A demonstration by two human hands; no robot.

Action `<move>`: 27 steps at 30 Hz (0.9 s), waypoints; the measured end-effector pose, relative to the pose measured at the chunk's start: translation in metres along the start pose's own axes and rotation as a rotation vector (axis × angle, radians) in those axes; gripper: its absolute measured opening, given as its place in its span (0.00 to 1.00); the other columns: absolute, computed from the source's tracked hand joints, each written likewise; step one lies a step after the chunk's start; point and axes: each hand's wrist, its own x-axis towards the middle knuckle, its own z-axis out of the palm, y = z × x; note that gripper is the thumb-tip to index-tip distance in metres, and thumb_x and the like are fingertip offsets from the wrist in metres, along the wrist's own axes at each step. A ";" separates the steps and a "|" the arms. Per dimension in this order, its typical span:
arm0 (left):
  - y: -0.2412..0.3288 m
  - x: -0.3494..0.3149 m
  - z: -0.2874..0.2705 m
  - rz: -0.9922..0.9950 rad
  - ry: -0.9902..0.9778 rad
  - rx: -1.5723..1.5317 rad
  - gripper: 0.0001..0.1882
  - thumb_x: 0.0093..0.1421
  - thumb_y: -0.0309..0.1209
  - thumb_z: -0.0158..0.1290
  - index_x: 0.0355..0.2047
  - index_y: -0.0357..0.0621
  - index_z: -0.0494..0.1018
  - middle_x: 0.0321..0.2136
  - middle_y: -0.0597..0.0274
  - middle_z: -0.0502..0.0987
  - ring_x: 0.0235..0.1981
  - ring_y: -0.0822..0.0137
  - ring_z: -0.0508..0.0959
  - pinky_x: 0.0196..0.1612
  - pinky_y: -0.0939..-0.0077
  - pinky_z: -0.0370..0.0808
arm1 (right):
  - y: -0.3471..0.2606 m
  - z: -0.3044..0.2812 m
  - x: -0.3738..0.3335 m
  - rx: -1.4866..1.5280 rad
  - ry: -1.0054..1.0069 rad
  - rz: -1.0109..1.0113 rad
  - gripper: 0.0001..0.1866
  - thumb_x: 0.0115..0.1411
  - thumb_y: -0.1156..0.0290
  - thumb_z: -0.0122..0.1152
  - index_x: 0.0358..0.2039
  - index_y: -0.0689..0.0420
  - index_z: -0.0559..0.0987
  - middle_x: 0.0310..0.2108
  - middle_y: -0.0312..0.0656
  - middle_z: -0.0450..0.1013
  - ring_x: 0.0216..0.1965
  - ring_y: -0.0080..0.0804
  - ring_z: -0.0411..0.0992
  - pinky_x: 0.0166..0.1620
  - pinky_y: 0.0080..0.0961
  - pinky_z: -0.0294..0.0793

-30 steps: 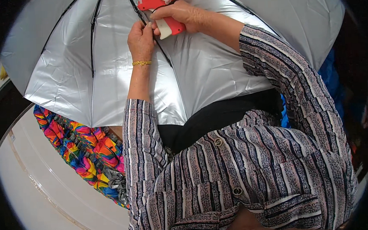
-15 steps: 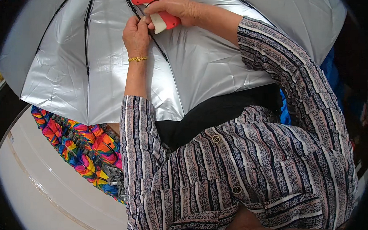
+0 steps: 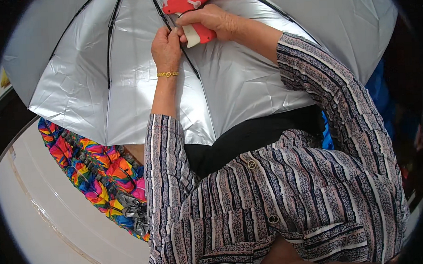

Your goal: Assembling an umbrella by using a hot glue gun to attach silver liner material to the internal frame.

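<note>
An opened umbrella [image 3: 146, 94] with a silver lining and thin black ribs spreads over my lap, its inside facing me. My left hand [image 3: 166, 51], with a gold bracelet at the wrist, pinches one black umbrella rib [image 3: 189, 62] between thumb and fingers. My right hand [image 3: 213, 21] is wrapped round the handle of a red tagging gun [image 3: 187, 2] with a white trigger. The gun is close beside that rib, and the fingertips of both hands nearly meet there. Whatever small part lies between my left fingertips is hidden.
Bundles of folded rainbow-patterned cloth [image 3: 88, 168] lie at the left, partly under the umbrella edge. Beneath them is a white curved surface [image 3: 59, 223] with a raised rim line. Blue material [image 3: 378, 89] shows at the right, past my sleeve.
The whole scene sits slightly lower and further right, so more of the red gun shows at the top. Both hands keep their grips at the same rib.
</note>
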 end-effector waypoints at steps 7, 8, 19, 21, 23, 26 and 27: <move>-0.006 0.002 0.000 0.080 0.001 0.043 0.09 0.63 0.33 0.48 0.29 0.41 0.71 0.18 0.70 0.72 0.15 0.81 0.67 0.17 0.87 0.62 | -0.003 0.002 -0.001 0.008 0.018 0.018 0.11 0.51 0.74 0.62 0.33 0.65 0.75 0.28 0.48 0.76 0.27 0.35 0.77 0.32 0.29 0.80; -0.007 0.003 0.000 0.094 0.007 0.054 0.09 0.63 0.33 0.48 0.29 0.41 0.71 0.18 0.70 0.72 0.15 0.81 0.67 0.17 0.87 0.62 | -0.003 0.002 -0.001 0.009 0.021 0.021 0.11 0.51 0.75 0.62 0.33 0.65 0.75 0.28 0.48 0.76 0.27 0.35 0.77 0.32 0.29 0.80; 0.000 0.000 0.001 0.002 0.046 0.048 0.11 0.58 0.34 0.50 0.25 0.38 0.70 0.22 0.58 0.76 0.23 0.69 0.74 0.30 0.73 0.71 | 0.000 0.001 0.003 0.019 0.024 0.021 0.11 0.50 0.75 0.62 0.34 0.64 0.74 0.28 0.48 0.77 0.26 0.35 0.78 0.31 0.29 0.81; 0.001 0.000 0.001 -0.008 0.045 0.047 0.11 0.58 0.34 0.50 0.25 0.38 0.70 0.21 0.59 0.76 0.23 0.69 0.74 0.30 0.74 0.71 | 0.000 0.001 0.004 0.012 0.024 0.022 0.11 0.50 0.75 0.63 0.34 0.64 0.74 0.28 0.47 0.77 0.26 0.34 0.78 0.31 0.29 0.81; 0.000 0.000 0.002 0.059 0.047 0.062 0.10 0.61 0.33 0.49 0.26 0.40 0.70 0.19 0.65 0.73 0.18 0.76 0.69 0.21 0.80 0.66 | 0.000 0.001 0.004 0.001 0.017 0.019 0.11 0.50 0.75 0.63 0.34 0.64 0.75 0.28 0.47 0.77 0.26 0.34 0.78 0.31 0.29 0.81; -0.003 0.002 0.001 0.082 0.047 0.071 0.10 0.62 0.33 0.49 0.26 0.41 0.70 0.17 0.69 0.72 0.15 0.79 0.67 0.17 0.84 0.64 | 0.001 0.000 0.005 0.000 0.026 0.019 0.11 0.50 0.74 0.63 0.34 0.64 0.75 0.29 0.47 0.77 0.27 0.34 0.78 0.31 0.28 0.81; -0.004 0.003 0.001 0.077 0.047 0.071 0.10 0.62 0.33 0.49 0.26 0.41 0.70 0.17 0.69 0.72 0.15 0.79 0.67 0.17 0.84 0.63 | 0.001 0.000 0.005 0.004 0.016 0.010 0.11 0.50 0.74 0.63 0.34 0.64 0.75 0.29 0.47 0.77 0.27 0.34 0.78 0.31 0.28 0.81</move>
